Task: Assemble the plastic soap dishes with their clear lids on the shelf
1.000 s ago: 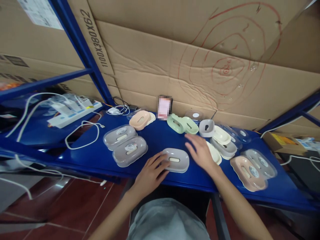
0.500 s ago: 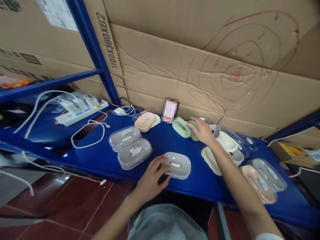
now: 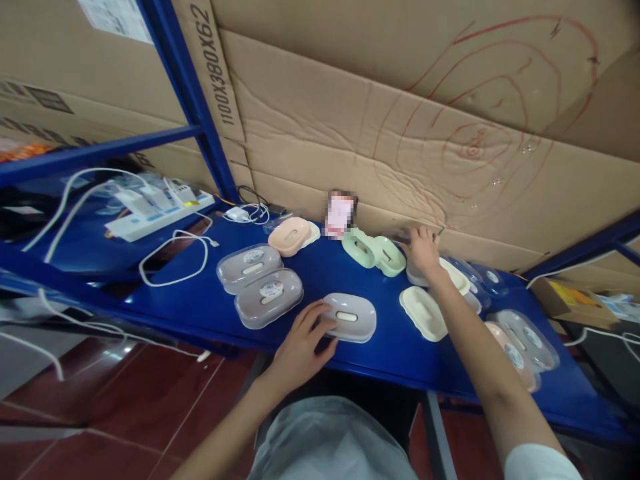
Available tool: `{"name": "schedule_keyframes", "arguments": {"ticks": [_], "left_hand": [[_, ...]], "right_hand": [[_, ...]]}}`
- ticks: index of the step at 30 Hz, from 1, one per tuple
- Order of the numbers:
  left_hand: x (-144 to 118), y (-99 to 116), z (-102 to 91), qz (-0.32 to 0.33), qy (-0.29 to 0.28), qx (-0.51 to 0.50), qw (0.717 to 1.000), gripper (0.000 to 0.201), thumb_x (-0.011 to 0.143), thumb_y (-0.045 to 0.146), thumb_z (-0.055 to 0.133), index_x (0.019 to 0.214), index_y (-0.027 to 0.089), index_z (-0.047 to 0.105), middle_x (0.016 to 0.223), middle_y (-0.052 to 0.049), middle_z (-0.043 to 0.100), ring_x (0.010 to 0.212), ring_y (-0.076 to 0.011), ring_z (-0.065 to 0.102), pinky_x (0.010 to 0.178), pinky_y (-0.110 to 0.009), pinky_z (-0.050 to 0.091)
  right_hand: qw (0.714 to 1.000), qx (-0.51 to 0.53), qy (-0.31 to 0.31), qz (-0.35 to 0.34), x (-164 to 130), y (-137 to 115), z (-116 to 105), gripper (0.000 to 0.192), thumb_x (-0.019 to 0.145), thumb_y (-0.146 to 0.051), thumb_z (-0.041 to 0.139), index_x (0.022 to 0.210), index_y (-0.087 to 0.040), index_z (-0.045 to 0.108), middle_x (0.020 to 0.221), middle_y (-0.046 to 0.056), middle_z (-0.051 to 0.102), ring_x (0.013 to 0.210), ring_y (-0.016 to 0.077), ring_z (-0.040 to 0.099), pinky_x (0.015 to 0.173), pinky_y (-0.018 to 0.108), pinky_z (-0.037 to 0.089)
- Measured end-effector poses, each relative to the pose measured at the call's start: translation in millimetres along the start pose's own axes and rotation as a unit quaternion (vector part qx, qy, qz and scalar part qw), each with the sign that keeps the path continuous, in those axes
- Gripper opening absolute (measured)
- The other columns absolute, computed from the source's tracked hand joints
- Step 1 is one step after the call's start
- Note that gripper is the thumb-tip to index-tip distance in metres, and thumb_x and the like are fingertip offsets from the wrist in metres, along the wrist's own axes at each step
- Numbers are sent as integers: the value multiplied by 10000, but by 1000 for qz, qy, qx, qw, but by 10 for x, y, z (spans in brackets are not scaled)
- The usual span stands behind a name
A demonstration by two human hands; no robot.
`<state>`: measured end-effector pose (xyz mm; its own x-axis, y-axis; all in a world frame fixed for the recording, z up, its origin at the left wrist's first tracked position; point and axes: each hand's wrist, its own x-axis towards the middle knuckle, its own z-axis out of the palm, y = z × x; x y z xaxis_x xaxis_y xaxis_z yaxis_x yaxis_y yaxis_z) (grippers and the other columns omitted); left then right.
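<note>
My left hand (image 3: 300, 343) rests on the near left edge of a grey oval soap dish (image 3: 349, 318) lying on the blue shelf (image 3: 320, 280). My right hand (image 3: 423, 251) reaches to the back of the shelf and covers a clear lid and a grey dish there; what the fingers grip is hidden. Two green dishes (image 3: 374, 251) lie just left of that hand. A cream tray (image 3: 423, 312) lies under my right forearm.
Two lidded grey dishes (image 3: 260, 280) sit at the left, a peach dish (image 3: 290, 236) behind them. More lidded dishes (image 3: 525, 337) lie at the right. A power strip (image 3: 157, 217) and white cables (image 3: 173, 260) fill the far left. Cardboard (image 3: 400, 120) walls the back.
My right hand has moved from the near middle of the shelf back and rightwards to the dishes by the cardboard. My left hand has stayed on the grey dish.
</note>
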<state>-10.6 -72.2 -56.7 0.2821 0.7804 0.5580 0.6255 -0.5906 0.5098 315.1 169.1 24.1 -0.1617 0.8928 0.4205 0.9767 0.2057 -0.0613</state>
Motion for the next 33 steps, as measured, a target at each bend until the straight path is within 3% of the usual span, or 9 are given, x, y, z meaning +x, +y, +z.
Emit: {"name": "schedule_keyframes", "arguments": {"ticks": [4, 8, 13, 16, 19, 21, 26, 29, 33], "left_hand": [[7, 4, 10, 6, 1, 1, 1000, 207, 999, 168, 653, 1195, 232, 673, 1401, -117, 634, 1454, -314, 533, 1186, -538, 535], [4, -3, 23, 4, 4, -12, 1000, 215, 1001, 170, 658, 1205, 236, 676, 1368, -115, 656, 1443, -314, 546, 1175, -535, 548], [-20, -5, 18, -57, 5, -34, 998, 492, 983, 203, 716, 1444, 270, 557, 1514, -142, 557, 1425, -314, 584, 1168, -523, 562], [-22, 5, 1, -91, -5, -52, 994, 692, 981, 226, 739, 1588, 297, 414, 1644, -165, 426, 1496, -329, 533, 1184, -517, 553], [-12, 8, -14, -100, -16, -53, 993, 791, 974, 224, 750, 1645, 336, 346, 1688, -158, 383, 1515, -342, 519, 1200, -540, 534], [-6, 1, -18, -101, -22, -53, 993, 825, 969, 226, 758, 1662, 357, 329, 1690, -151, 392, 1515, -344, 523, 1208, -553, 521], [-6, -45, -14, -109, -41, -63, 991, 906, 959, 245, 787, 1694, 382, 276, 1732, -145, 355, 1572, -342, 454, 1240, -552, 481], [-18, -79, -5, -108, -58, -67, 990, 929, 949, 235, 797, 1699, 385, 270, 1748, -130, 352, 1597, -323, 419, 1260, -539, 456], [-34, -113, -3, -113, -69, -79, 988, 895, 895, 262, 866, 1647, 367, 392, 1693, -123, 445, 1558, -309, 477, 1266, -542, 447]], "right_hand": [[1000, -1, 18, -11, -91, 31, -59, 247, 1015, -291, 564, 1138, -127, 701, 1186, 229, 702, 1136, 382, 620, 1017, 556, 445], [996, 23, 73, -48, -392, -157, -248, 297, 1095, -288, 423, 1165, -146, 675, 1151, 215, 707, 1111, 344, 631, 995, 503, 458], [971, 76, 61, -216, -1230, -755, -363, 176, 1090, -269, 539, 1075, -258, 714, 1166, 87, 758, 1118, 246, 668, 1027, 430, 483], [937, 130, 15, -324, -1585, -1043, -363, 211, 1082, -213, 558, 1205, -283, 714, 1205, 61, 763, 1198, 229, 675, 1109, 446, 493], [912, 213, -66, -343, -1667, -1120, -368, 432, 1049, -391, 673, 1456, -260, 619, 1394, 132, 686, 1376, 289, 611, 1171, 519, 503], [907, 243, -103, -330, -1650, -1102, -375, 519, 1043, -439, 677, 1525, -279, 572, 1480, 136, 637, 1439, 288, 577, 1212, 538, 487], [896, 239, -107, -358, -1678, -1101, -387, 424, 1095, -254, 561, 1515, -295, 600, 1474, 103, 666, 1491, 254, 548, 1326, 649, 292], [885, 246, -107, -380, -1719, -1117, -389, 478, 1075, -190, 557, 1542, -288, 581, 1483, 102, 665, 1484, 244, 557, 1336, 660, 261], [870, 224, -105, -426, -1741, -1071, -374, 571, 1019, -79, 537, 1561, -257, 567, 1477, 107, 674, 1511, 258, 528, 1328, 665, 285]]}}
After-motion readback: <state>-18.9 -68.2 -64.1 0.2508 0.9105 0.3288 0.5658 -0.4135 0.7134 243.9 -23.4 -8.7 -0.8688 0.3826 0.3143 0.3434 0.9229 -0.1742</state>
